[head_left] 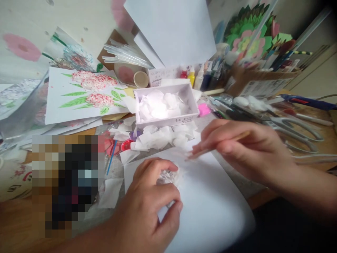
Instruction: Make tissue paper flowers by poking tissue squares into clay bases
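My left hand (155, 200) rests on a white sheet of paper (210, 211), its fingers curved round a small clump of crumpled white paper bits (168, 177). The clump is partly hidden under the fingers. Above and to the right, my right hand (244, 151) pinches a thin wooden stick (218, 144), held at a slant with its lower end pointing left toward the clump. That end is blurred, so what is on it cannot be made out. Behind both hands, a white box (168, 117) holds torn white tissue pieces (158, 103), and more loose tissue pieces (168, 135) lie before it.
A picture of red-and-white flowers (73, 114) leans at the left. Paint bottles (198, 77) stand behind the box. Scissors (297, 128) and brushes lie at the right, near a cardboard box (263, 86). A blue stick (112, 157) and a pixelated dark object (76, 182) are at the left.
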The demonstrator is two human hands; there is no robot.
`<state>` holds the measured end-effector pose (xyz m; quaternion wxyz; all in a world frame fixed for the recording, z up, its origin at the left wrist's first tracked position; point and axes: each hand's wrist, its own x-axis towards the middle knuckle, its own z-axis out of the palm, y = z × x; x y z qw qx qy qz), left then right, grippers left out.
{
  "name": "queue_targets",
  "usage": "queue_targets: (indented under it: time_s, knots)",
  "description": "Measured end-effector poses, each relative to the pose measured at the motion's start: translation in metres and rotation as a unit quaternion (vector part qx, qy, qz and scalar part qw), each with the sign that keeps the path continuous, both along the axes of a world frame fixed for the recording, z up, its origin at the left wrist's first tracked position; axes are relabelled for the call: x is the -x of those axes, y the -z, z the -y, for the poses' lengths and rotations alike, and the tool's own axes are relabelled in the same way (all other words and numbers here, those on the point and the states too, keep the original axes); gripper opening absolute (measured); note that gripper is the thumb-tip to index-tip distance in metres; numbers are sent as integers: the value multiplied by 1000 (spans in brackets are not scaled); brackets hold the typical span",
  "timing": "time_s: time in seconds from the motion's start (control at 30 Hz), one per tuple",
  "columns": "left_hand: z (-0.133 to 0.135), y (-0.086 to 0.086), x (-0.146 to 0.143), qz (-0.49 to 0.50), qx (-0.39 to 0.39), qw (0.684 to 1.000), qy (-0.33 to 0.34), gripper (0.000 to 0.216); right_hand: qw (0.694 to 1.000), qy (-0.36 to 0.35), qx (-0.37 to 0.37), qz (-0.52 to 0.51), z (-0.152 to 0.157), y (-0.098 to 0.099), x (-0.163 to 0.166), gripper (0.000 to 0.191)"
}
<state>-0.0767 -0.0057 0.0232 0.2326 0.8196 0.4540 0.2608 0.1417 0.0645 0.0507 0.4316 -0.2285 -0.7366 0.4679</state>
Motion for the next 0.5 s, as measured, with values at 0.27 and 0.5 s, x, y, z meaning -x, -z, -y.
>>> queue_targets:
  time_s: [0.27, 0.5]
  knots:
    - [-1, -6, -1, -8, 3, 1000, 13, 19, 944, -119, 306, -36, 29, 20, 6, 13]
    - [0, -6, 1, -25, 9, 1000, 11, 15, 958, -28, 283, -30, 32, 24, 7, 7]
